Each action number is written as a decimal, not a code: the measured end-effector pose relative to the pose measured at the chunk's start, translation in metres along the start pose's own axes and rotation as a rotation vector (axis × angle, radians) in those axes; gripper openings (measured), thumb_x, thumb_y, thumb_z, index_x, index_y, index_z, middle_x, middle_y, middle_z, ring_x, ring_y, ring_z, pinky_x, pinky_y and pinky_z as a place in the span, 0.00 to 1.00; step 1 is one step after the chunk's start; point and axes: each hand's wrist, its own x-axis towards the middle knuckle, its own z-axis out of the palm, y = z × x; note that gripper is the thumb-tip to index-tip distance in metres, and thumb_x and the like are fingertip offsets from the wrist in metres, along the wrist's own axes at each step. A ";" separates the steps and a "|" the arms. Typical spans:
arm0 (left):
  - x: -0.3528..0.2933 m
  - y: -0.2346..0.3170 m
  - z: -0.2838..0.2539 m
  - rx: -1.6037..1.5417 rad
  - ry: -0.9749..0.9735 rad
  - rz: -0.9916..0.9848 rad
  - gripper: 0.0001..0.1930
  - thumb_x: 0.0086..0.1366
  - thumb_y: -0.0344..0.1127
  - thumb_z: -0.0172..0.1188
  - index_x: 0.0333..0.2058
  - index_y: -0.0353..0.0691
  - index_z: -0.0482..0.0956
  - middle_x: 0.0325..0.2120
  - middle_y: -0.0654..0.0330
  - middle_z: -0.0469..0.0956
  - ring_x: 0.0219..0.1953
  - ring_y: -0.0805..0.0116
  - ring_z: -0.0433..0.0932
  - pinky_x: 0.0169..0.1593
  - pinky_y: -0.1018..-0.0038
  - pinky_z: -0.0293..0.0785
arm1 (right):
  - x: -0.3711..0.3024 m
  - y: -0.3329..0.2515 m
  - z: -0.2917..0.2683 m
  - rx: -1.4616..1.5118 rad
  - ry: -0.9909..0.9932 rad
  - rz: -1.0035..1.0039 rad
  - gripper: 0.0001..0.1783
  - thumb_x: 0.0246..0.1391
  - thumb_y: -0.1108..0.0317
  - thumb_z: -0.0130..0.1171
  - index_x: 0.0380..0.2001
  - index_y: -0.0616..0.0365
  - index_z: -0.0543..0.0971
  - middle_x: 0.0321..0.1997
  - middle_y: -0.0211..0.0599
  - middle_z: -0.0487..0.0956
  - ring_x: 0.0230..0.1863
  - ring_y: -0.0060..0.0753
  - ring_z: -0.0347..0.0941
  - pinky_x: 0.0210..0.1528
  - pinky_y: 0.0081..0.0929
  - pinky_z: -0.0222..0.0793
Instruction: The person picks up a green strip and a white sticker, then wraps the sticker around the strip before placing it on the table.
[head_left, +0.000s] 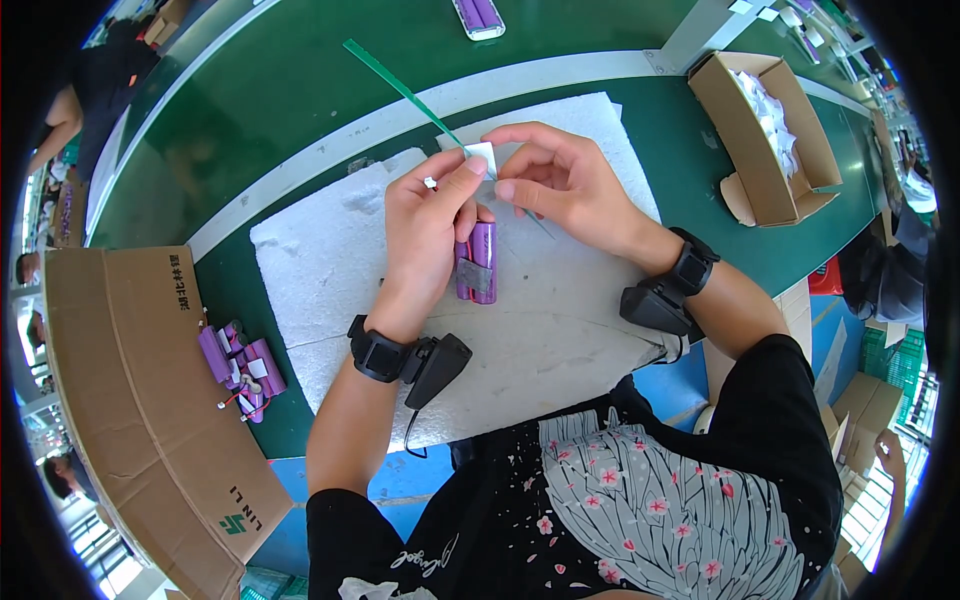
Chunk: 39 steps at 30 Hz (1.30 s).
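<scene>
My left hand (435, 205) is closed, its thumb and index finger pinching a small white square pad (482, 158). A narrow green strip (400, 88) runs up and left from behind this pad. My right hand (565, 185) has curled fingers, and its thumb tip meets the pad's lower right corner; what it pinches is hidden. Below my left fingers lies a purple battery pack (478, 265) of side-by-side cells with a grey patch, its top end partly covered by the hand. A small white connector (431, 184) shows against my left hand.
White foam sheets (330, 260) cover the green bench under my hands. More purple battery packs (242, 368) with wires lie at left, beside a large cardboard box (130, 380). An open carton (770, 140) holds white pieces at right. Another purple pack (480, 18) sits at the far side.
</scene>
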 end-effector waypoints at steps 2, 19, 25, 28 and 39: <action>0.000 0.000 0.000 0.003 0.003 0.000 0.15 0.57 0.37 0.58 0.36 0.28 0.75 0.13 0.68 0.65 0.12 0.83 0.58 0.25 0.80 0.69 | 0.000 0.000 0.000 0.001 0.002 -0.007 0.20 0.48 0.75 0.57 0.47 0.61 0.69 0.26 0.31 0.76 0.25 0.16 0.68 0.26 0.15 0.64; 0.001 0.000 0.000 0.016 0.015 0.001 0.14 0.57 0.37 0.58 0.33 0.29 0.75 0.13 0.67 0.66 0.12 0.83 0.59 0.24 0.80 0.69 | 0.001 0.005 -0.001 -0.036 0.022 -0.055 0.21 0.46 0.76 0.59 0.46 0.61 0.70 0.26 0.29 0.76 0.26 0.14 0.67 0.29 0.14 0.65; 0.000 0.000 0.000 0.015 0.015 0.000 0.13 0.57 0.37 0.58 0.33 0.29 0.76 0.13 0.68 0.66 0.12 0.83 0.59 0.24 0.80 0.69 | 0.002 0.006 -0.001 -0.043 0.023 -0.055 0.20 0.46 0.76 0.59 0.46 0.60 0.71 0.26 0.29 0.75 0.26 0.13 0.67 0.29 0.14 0.65; 0.001 -0.001 0.000 0.028 0.021 0.000 0.13 0.57 0.36 0.58 0.33 0.30 0.76 0.12 0.68 0.66 0.12 0.83 0.59 0.24 0.80 0.69 | 0.002 0.006 -0.001 -0.051 0.026 -0.053 0.20 0.46 0.76 0.59 0.46 0.60 0.71 0.26 0.28 0.75 0.26 0.13 0.66 0.28 0.14 0.64; 0.001 0.000 -0.001 0.026 0.031 -0.007 0.13 0.57 0.36 0.58 0.34 0.29 0.76 0.13 0.67 0.67 0.12 0.83 0.59 0.24 0.80 0.69 | 0.001 -0.002 0.000 -0.030 0.013 0.002 0.19 0.48 0.76 0.57 0.46 0.60 0.70 0.26 0.30 0.76 0.24 0.15 0.67 0.26 0.14 0.64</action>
